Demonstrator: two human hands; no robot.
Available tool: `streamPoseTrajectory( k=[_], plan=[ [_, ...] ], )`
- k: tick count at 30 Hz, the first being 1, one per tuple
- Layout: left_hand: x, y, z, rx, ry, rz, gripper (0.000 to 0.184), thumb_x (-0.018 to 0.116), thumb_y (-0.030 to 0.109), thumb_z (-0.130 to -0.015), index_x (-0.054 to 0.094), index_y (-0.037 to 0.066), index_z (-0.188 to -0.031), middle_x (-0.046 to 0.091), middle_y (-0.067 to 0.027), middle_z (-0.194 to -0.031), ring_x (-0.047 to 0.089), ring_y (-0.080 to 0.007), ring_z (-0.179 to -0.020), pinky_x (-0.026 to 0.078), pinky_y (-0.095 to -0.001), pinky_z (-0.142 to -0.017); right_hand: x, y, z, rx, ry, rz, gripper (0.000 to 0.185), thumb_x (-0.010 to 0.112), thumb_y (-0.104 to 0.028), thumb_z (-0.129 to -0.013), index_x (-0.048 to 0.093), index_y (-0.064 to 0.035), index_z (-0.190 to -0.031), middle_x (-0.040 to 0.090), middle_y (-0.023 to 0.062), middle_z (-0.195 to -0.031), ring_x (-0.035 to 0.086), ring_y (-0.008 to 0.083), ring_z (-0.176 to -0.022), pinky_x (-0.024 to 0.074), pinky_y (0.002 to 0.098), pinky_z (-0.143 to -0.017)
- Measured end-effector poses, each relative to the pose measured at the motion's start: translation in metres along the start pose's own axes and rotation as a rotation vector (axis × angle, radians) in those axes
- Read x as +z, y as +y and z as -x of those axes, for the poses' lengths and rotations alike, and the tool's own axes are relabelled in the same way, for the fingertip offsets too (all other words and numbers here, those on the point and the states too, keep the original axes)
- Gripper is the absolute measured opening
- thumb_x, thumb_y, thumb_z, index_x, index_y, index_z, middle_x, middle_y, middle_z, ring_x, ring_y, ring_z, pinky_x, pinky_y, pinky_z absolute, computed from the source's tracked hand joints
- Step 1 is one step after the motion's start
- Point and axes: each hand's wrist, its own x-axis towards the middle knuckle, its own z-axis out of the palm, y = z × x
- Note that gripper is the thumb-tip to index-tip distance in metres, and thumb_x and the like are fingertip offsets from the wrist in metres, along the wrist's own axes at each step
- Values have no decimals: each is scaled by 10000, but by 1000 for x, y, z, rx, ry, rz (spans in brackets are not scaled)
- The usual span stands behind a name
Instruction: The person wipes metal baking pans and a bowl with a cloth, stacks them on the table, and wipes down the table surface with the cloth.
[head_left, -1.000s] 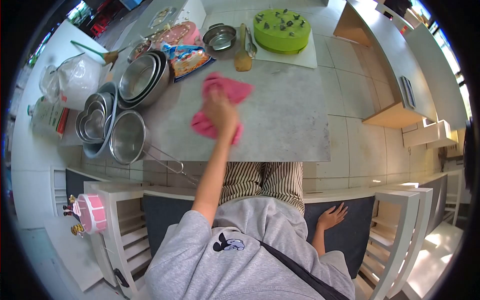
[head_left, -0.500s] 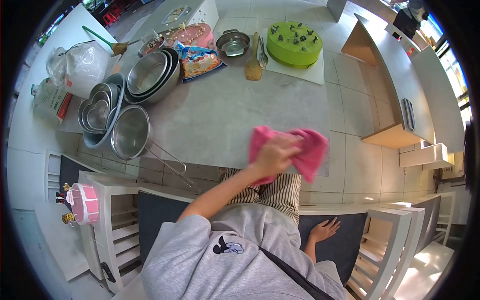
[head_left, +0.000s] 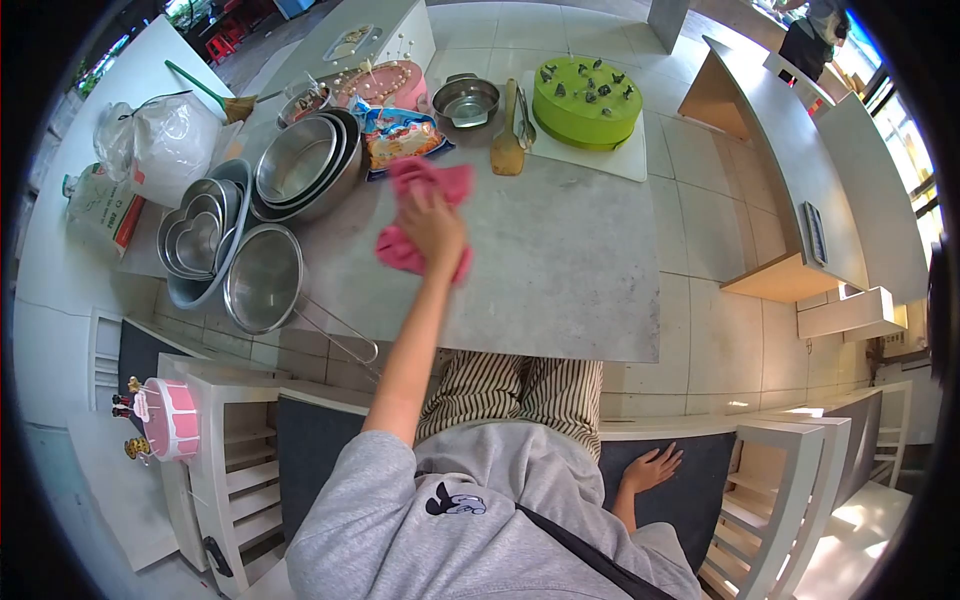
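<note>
My left hand (head_left: 432, 228) presses a crumpled pink cloth (head_left: 452, 184) onto the grey tabletop (head_left: 540, 270), left of its middle. The fingers are bunched over the cloth, which spreads out above and below them. Just beyond lies a blue and orange food packet (head_left: 402, 135), close to the cloth's far edge. My right hand (head_left: 652, 468) lies flat on the dark bench seat (head_left: 690, 500) at my side, its fingers spread and nothing in it.
Nested metal bowls (head_left: 298, 160), heart-shaped tins (head_left: 195, 235) and a long-handled strainer (head_left: 263, 280) crowd the table's left. Along the back stand a pink cake (head_left: 405, 85), a metal pan (head_left: 466, 102), a wooden spatula (head_left: 508, 150) and a green cake (head_left: 585, 115) on a white board.
My left hand has carried the pink cloth from the table's near right part to the left and farther back, up near the packet. My right hand stays on the bench.
</note>
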Motion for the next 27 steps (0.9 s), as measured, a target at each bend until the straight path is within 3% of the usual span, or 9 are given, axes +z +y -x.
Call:
streamPoseTrajectory(
  k=[2, 3, 8, 10, 14, 18, 22, 25, 27],
  plan=[
    [-5, 63, 29, 129, -76, 148, 395, 578, 206, -753, 549, 95, -1131, 401, -141, -1303, 398, -382, -1152, 272, -574, -965, -2, -2, -1, 4, -22, 19, 413, 412, -207, -907, 416, -111, -1308, 332, 120, -1400, 294, 312, -1291, 231, 463, -1055],
    [-6, 94, 46, 227, -15, 196, 348, 585, 200, -754, 561, 74, -1077, 439, -145, -1239, 427, -367, -1107, 335, -534, -897, -2, -2, -1, 6, -18, 26, 413, 412, -207, -907, 416, -111, -1308, 332, 120, -1400, 294, 312, -1291, 231, 463, -1055],
    [-46, 221, 152, 704, -296, 721, 318, 569, 154, -731, 580, 75, -1039, 449, -111, -1265, 388, -320, -1175, 286, -481, -982, 1, 0, 0, 5, -6, -1, 419, 421, -217, -901, 419, -113, -1307, 329, 112, -1403, 295, 311, -1290, 228, 470, -1051],
    [-63, 231, 175, 896, -527, 842, 311, 575, 167, -743, 590, 93, -1045, 474, -93, -1248, 404, -306, -1164, 294, -457, -986, -2, -2, 0, 9, -10, -13, 420, 417, -222, -902, 417, -116, -1309, 328, 107, -1405, 297, 311, -1289, 229, 470, -1049],
    [-69, 193, 170, 972, -528, 1028, 317, 581, 196, -757, 597, 109, -1061, 478, -92, -1259, 415, -290, -1175, 305, -435, -986, -6, -4, -2, 32, -28, -45, 425, 430, -206, -893, 415, -121, -1308, 331, 114, -1400, 295, 310, -1289, 226, 469, -1055],
    [-92, 99, 127, 862, -509, 840, 413, 574, 194, -779, 541, 142, -1187, 446, -101, -1315, 414, -263, -1211, 302, -427, -999, 0, 0, -1, 9, -15, -21, 423, 426, -214, -898, 415, -122, -1310, 335, 114, -1399, 296, 313, -1289, 224, 467, -1054],
    [-101, -14, 70, 396, -280, 414, 428, 539, 155, -804, 510, 137, -1231, 499, -161, -1223, 477, -330, -1102, 378, -404, -931, -4, -4, -1, 16, -17, -7, 423, 414, -225, -906, 406, -133, -1319, 330, 109, -1405, 291, 310, -1294, 220, 462, -1054],
    [-86, -105, 35, -53, -191, 77, 514, 555, 209, -794, 439, 143, -1290, 470, -193, -1224, 467, -350, -1089, 361, -434, -931, -2, 0, -2, 12, -22, -1, 421, 410, -229, -909, 406, -138, -1320, 326, 104, -1408, 286, 303, -1297, 221, 462, -1053],
    [-55, -143, 24, -82, -14, -58, 530, 565, 221, -783, 429, 136, -1288, 468, -204, -1210, 461, -362, -1088, 351, -449, -935, 3, 0, 0, 3, -14, 4, 421, 409, -231, -910, 407, -141, -1320, 325, 101, -1409, 285, 298, -1299, 222, 461, -1053]
  ],
)
